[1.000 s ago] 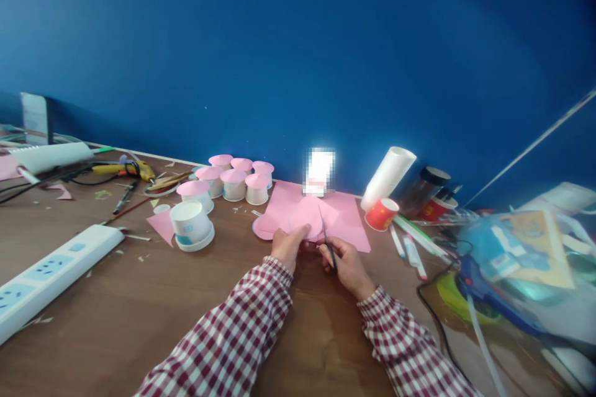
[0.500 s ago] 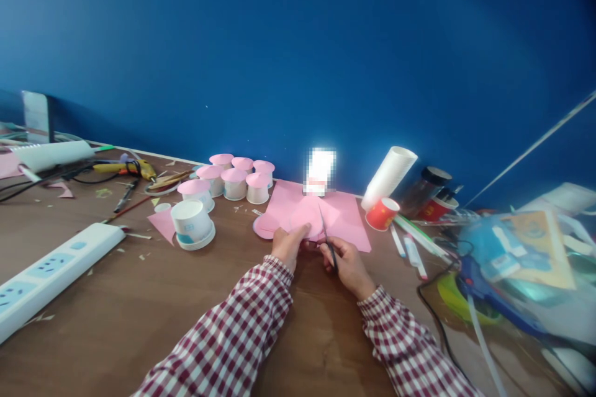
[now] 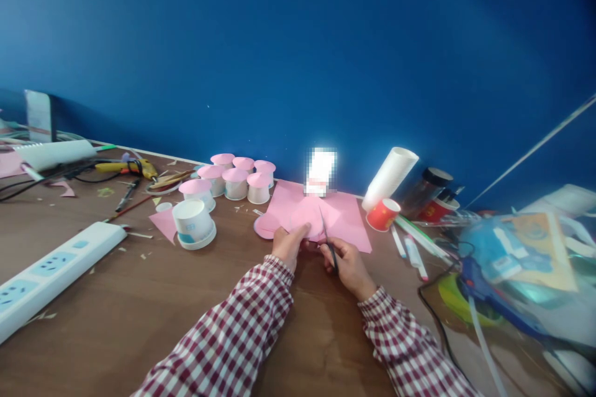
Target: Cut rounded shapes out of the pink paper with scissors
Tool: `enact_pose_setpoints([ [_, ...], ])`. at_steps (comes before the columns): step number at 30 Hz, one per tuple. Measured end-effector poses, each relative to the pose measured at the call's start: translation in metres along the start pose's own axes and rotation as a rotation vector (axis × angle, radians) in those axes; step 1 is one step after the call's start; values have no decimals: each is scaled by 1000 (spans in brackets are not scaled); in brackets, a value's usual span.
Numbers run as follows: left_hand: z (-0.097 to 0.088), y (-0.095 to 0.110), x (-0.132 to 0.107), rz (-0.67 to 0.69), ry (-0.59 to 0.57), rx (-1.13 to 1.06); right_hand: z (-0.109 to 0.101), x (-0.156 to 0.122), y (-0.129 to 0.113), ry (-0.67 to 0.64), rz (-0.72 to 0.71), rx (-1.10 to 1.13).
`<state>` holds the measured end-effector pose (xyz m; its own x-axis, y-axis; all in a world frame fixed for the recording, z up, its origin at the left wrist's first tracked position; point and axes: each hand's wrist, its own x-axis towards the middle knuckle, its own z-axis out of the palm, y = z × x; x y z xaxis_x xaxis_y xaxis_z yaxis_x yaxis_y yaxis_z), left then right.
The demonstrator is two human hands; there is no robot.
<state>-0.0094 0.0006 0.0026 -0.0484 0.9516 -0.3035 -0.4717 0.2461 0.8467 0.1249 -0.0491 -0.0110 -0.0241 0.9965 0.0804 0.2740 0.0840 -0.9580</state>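
My left hand (image 3: 289,245) pinches a round piece of pink paper (image 3: 305,218), thumb on top and fingers beneath. Closed around the dark handles of a pair of scissors (image 3: 331,255) is my right hand (image 3: 348,265). The scissor blades point away from me and lie against the right side of the pink piece. Under and behind both hands a larger pink sheet (image 3: 354,229) rests on the table. Another rounded pink piece (image 3: 263,227) sits at its left edge, partly covered.
Left of the sheet stand several paper cups with pink cone tops (image 3: 235,178) and a white cup (image 3: 192,223). A power strip (image 3: 60,273) and yellow glue gun (image 3: 125,166) lie farther left. On the right are stacked cups (image 3: 391,177), a red cup (image 3: 383,214), markers (image 3: 416,257) and a blue glue gun (image 3: 493,301).
The view has shifted very slightly. Both hands, the scissors and the pink paper keep nearly the same places.
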Motion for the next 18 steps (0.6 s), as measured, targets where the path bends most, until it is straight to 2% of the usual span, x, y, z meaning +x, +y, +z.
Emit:
enact_pose_setpoints([
  [18, -1, 0, 2, 16, -31, -24, 0, 0, -1, -7, -3, 23],
])
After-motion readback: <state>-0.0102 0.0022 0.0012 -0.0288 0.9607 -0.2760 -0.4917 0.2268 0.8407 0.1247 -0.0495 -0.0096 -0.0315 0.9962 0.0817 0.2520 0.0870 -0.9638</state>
